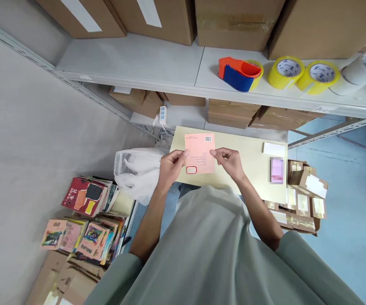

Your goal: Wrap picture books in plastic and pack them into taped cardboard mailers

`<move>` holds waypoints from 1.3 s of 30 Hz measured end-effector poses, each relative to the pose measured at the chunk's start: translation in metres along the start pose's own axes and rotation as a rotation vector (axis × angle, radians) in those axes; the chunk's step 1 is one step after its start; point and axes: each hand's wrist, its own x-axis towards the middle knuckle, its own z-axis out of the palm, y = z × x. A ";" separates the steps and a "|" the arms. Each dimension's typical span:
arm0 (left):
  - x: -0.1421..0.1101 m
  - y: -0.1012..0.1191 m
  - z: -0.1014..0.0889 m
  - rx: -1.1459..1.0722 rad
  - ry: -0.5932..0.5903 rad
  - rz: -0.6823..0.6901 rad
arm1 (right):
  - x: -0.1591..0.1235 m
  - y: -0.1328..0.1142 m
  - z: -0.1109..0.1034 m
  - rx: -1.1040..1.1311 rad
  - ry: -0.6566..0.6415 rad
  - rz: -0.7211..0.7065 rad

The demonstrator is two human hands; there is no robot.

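Note:
A thin pink book with a barcode at its upper right corner and a red-framed stamp at its lower left is held up above the pale yellow table. My left hand pinches its left edge, thumb on the near face. On the opposite edge, my right hand grips it between thumb and fingers. The fingers behind the book are partly hidden. To the right on the table lie a white box and a blurred pink-purple item.
A grey shelf ahead carries cartons, an orange-blue tape dispenser and tape rolls. White plastic bags hang at the left, near stacked books. Small cardboard boxes are piled beyond the table's right edge.

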 end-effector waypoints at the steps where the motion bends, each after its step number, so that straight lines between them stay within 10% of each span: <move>1: 0.001 0.002 0.001 0.004 0.013 0.004 | 0.001 -0.001 0.001 0.011 -0.010 0.015; 19: -0.010 0.011 0.011 -0.023 0.025 -0.067 | -0.007 0.011 -0.008 0.145 -0.072 0.047; 29: -0.015 -0.028 0.019 -0.001 -0.011 -0.075 | -0.006 0.046 0.000 0.202 -0.131 0.022; 39: 0.006 -0.069 -0.012 0.055 -0.098 -0.203 | 0.018 0.071 0.034 -0.028 -0.115 0.144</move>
